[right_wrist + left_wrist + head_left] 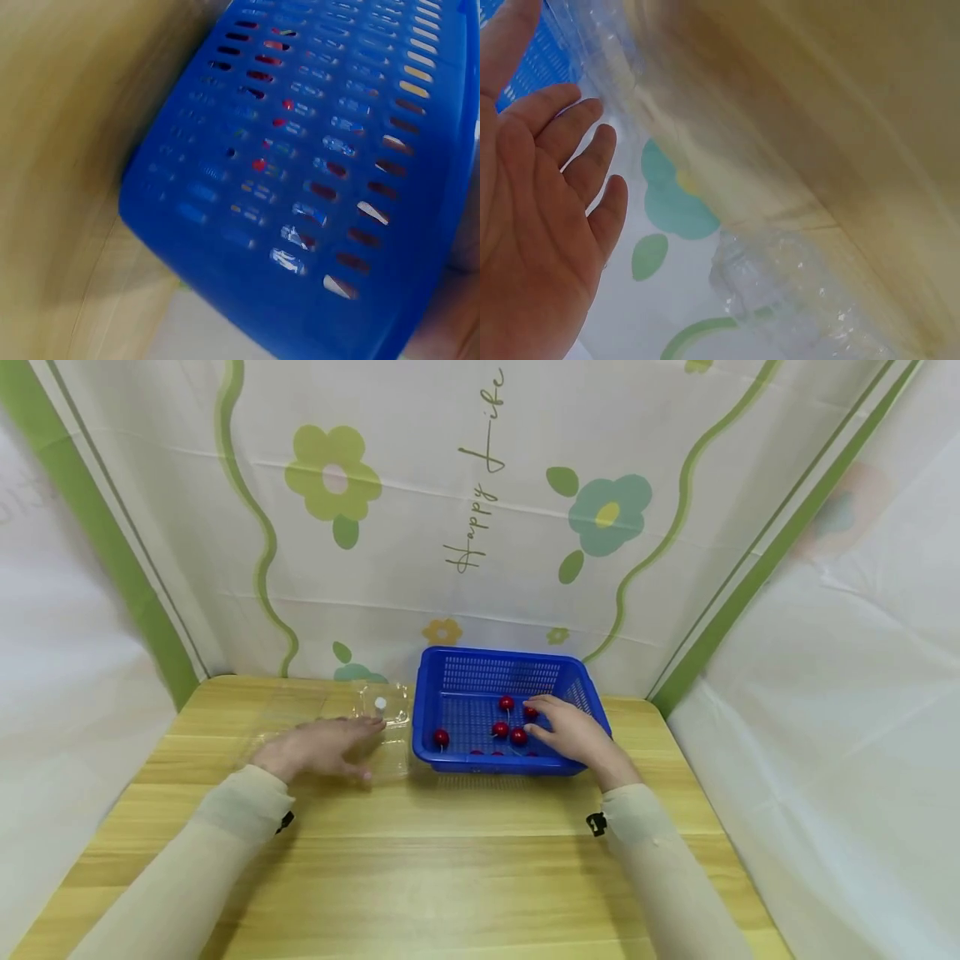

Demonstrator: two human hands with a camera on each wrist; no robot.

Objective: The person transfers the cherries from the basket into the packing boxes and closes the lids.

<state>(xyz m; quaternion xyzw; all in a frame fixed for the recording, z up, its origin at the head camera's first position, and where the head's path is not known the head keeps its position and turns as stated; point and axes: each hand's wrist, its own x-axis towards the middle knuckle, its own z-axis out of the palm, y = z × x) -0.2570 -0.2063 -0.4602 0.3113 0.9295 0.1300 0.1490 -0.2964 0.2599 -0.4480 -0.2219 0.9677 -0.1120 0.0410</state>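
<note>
Several small red round fruits [500, 728] lie in the blue perforated plastic basket [480, 677] on the wooden surface [450, 860]. Right hand [573, 731] reaches inside among them; grasp cannot be told. Left hand [322, 747], fingers extended, rests on the clear plastic clamshell box [382, 706] just beside the basket.

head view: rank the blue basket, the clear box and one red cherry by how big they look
1. Blue basket, largest.
2. Clear box, smaller, though its see-through edges are hard to trace and the left hand covers part of it.
3. Red cherry, by far the smallest.
</note>
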